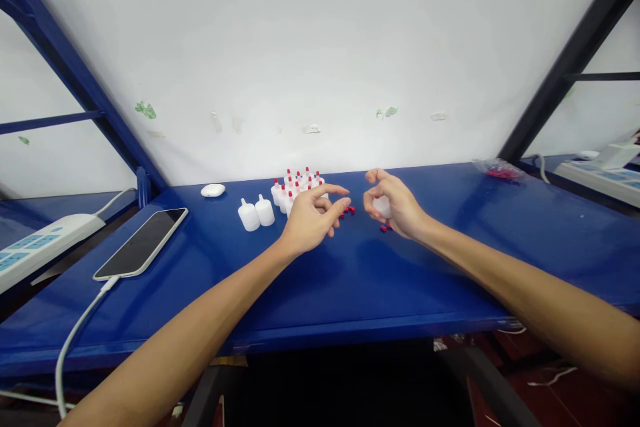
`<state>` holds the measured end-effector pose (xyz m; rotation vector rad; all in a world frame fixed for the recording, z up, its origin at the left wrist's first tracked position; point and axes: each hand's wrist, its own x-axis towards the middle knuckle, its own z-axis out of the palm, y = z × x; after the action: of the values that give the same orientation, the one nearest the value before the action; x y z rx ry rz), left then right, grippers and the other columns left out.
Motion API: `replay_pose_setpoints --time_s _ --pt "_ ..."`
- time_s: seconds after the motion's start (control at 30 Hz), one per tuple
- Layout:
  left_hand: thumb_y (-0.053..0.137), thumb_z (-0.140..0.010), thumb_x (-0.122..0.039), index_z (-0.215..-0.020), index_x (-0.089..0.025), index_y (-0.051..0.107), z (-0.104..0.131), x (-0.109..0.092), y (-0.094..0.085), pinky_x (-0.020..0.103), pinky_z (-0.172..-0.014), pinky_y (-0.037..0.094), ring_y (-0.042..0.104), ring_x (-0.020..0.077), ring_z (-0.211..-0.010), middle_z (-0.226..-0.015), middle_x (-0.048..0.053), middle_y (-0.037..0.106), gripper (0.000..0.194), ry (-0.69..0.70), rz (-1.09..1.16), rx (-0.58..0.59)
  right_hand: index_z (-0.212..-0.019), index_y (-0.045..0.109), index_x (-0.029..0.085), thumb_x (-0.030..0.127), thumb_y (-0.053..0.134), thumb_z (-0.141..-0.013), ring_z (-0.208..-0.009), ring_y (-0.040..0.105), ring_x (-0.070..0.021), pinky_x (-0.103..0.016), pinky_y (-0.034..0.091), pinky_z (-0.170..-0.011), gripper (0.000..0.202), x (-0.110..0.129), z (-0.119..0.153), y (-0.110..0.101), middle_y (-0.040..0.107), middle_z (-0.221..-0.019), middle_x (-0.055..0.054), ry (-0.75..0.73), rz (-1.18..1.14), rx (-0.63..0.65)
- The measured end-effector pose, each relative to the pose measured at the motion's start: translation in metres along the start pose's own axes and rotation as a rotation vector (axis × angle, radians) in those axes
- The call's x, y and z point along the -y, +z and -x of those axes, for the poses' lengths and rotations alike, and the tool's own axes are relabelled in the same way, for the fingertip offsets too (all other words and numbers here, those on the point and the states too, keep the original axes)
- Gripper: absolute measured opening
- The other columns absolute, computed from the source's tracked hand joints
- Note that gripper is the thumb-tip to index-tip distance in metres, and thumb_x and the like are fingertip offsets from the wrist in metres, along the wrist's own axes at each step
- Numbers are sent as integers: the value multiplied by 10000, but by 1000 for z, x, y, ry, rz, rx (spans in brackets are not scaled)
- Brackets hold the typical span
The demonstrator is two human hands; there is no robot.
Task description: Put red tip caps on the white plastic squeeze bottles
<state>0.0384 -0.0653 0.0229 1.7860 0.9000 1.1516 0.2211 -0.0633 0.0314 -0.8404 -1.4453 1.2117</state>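
Note:
My right hand (393, 205) is wrapped round a white bottle (382, 206), above the blue table (350, 293). My left hand (315, 215) hovers to its left, thumb and index finger near each other with a gap between the tips, and nothing visible in it. Behind my left hand stands a group of several white bottles with red caps (276, 191). Two white bottles without caps (257, 213) stand upright to the left of the group. Small red caps (351, 210) lie loose between my hands, and a few more (385, 228) lie below my right hand.
A phone (143, 243) with a white charging cable (80, 327) lies at the left. A white earphone case (213, 190) is near the wall. At the back right lies a clear bag with red pieces (503, 173). Power strips (43, 245) flank the table.

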Motion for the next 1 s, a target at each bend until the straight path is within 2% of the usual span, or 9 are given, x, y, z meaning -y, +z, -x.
replay_pose_setpoints --time_s 0.07,0.17,0.23,0.33,0.43,0.57,0.67,0.8,1.0 --pt "680 -839 -452 -1090 -155 648 1 2 2 175 -400 418 561 89 -388 -556 -35 600 390 9 -14 62 -899 341 257 295 512 -794 -372 363 -102 -193 267 -360 204 -3 2 2 493 -465 101 -10 78 38" --pt "630 -872 -463 -1013 -145 656 3 4 5 175 -399 419 574 85 -402 -624 -10 628 350 58 -47 158 -936 378 255 432 484 -905 -422 415 -105 -207 322 -406 209 -11 6 10 523 -542 84 -44 182 114" --pt "600 -888 -441 -967 -143 648 3 4 5 175 -404 415 563 79 -409 -630 -10 622 312 90 -64 166 -968 411 250 511 418 -949 -454 455 -113 -222 353 -437 261 -15 8 14 549 -584 66 -78 236 155" --pt "568 -891 -359 -956 -158 616 -1 4 -3 184 -428 399 523 80 -420 -564 -43 564 216 138 -148 73 -1030 446 241 543 359 -972 -508 501 -128 -246 387 -495 321 -17 8 14 589 -644 41 -113 329 176" --pt "562 -863 -289 -886 -172 615 -7 6 -21 230 -523 423 511 104 -495 -563 -38 537 130 258 -472 -76 -1028 486 221 499 369 -979 -578 520 -134 -267 399 -583 305 -15 5 6 593 -685 25 -196 517 121" --pt "603 -837 -291 -862 -184 690 -11 13 -44 387 -837 462 550 230 -913 -933 83 632 140 539 -965 -178 -967 543 200 425 406 -965 -614 534 -148 -284 365 -627 264 -9 -5 -14 586 -667 13 -264 856 17" --pt "610 -850 -295 -881 -210 724 -11 18 -51 459 -947 400 460 296 -1141 -1187 111 576 145 556 -1060 -137 -951 585 200 385 429 -930 -620 534 -162 -285 329 -597 243 -2 -13 -30 619 -692 -10 -155 1140 9" --pt "612 -855 -294 -871 -220 734 -11 20 -50 498 -963 361 417 324 -1217 -1276 111 539 143 466 -1110 -78 -996 612 217 433 437 -891 -695 577 -210 -295 329 -594 297 13 -15 -44 671 -800 -57 73 1436 128" --pt "592 -883 -327 -860 -216 741 -11 19 -49 491 -966 358 414 318 -1226 -1296 105 538 187 411 -1091 -109 -934 636 209 561 524 -800 -715 613 -257 -337 378 -607 393 28 -4 -54 686 -863 -98 355 1559 315"
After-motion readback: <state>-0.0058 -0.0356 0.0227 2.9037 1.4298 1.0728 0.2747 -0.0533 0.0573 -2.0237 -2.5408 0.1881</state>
